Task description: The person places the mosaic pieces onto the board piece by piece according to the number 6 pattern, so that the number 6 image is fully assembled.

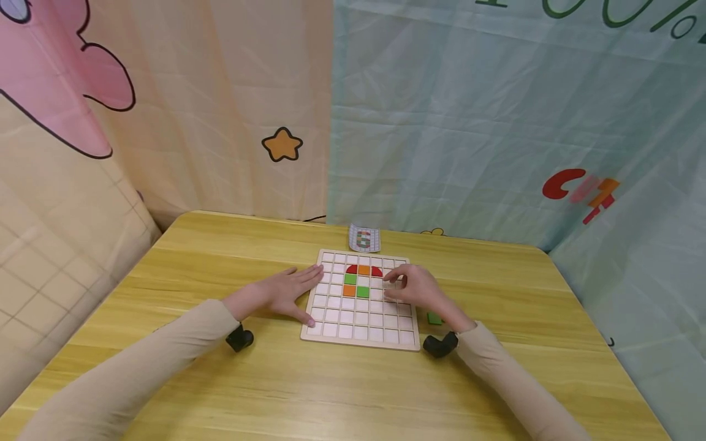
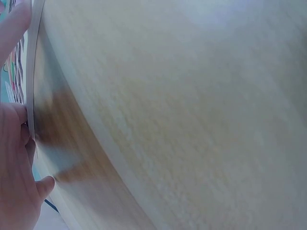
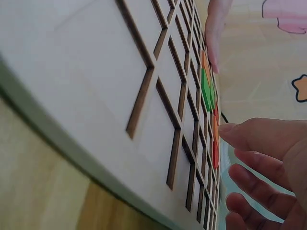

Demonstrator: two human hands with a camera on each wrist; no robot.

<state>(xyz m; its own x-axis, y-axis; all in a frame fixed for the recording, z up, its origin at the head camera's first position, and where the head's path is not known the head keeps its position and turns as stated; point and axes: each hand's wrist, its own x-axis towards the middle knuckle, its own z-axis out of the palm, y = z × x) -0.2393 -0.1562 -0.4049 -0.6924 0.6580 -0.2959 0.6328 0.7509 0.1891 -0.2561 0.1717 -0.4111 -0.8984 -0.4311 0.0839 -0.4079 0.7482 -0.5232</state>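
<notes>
A square wooden grid board lies on the table. Its tiles form a small cluster: a red rounded tile, an orange tile and another red rounded tile in one row, with a green tile, a second orange tile and another green tile nearer the person. My left hand rests with spread fingers on the board's left edge. Over the right side of the grid, my right hand has its thumb and loosely bent fingers apart, nothing visible between them.
A small printed card with a coloured grid pattern stands just behind the board. Beside the right wrist, a loose green piece lies on the wooden table. Printed curtains hang behind the table's far edge.
</notes>
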